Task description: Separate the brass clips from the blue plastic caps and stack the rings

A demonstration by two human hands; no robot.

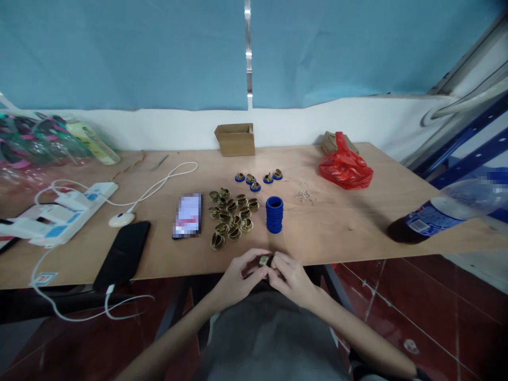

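At the table's front edge, my left hand (244,275) grips a small brass-coloured fitting (265,260) between thumb and fingers. Close against it, my right hand (289,274) has its fingers curled in a pinch at the same fitting; whether something small is also in them is hidden. Just beyond the hands stands an upright stack of blue rings (274,216). Left of the stack lie several loose brass-coloured fittings (235,221). Farther back, several similar fittings sit in blue rings (255,186). Thin wire-like pieces (305,196) are scattered to the right.
Left are a lit phone (188,216), a dark phone (123,254) on a cable, and a white power strip (75,211). A cardboard box (237,142) stands at the back. Right are a red plastic bag (346,168) and a cola bottle (432,217) lying down.
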